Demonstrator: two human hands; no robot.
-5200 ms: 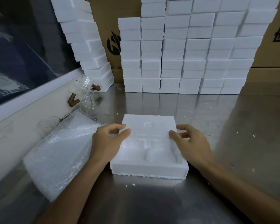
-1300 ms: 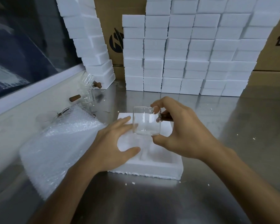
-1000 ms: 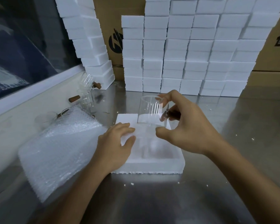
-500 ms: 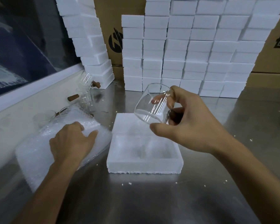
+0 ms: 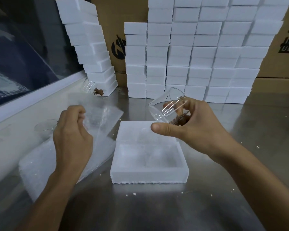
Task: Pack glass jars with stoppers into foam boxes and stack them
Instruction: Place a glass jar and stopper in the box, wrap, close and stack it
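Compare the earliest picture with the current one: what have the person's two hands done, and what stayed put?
Right hand picked up a glass jar, now held tilted above the foam box. Left hand left the box and is lifting a bubble wrap sheet. Box and foam stacks unchanged.

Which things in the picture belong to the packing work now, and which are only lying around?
In use: glass jar in right hand; open foam box; bubble wrap sheet lifted by left hand.

Lying about: stacked foam boxes; cardboard cartons; foam crumbs.
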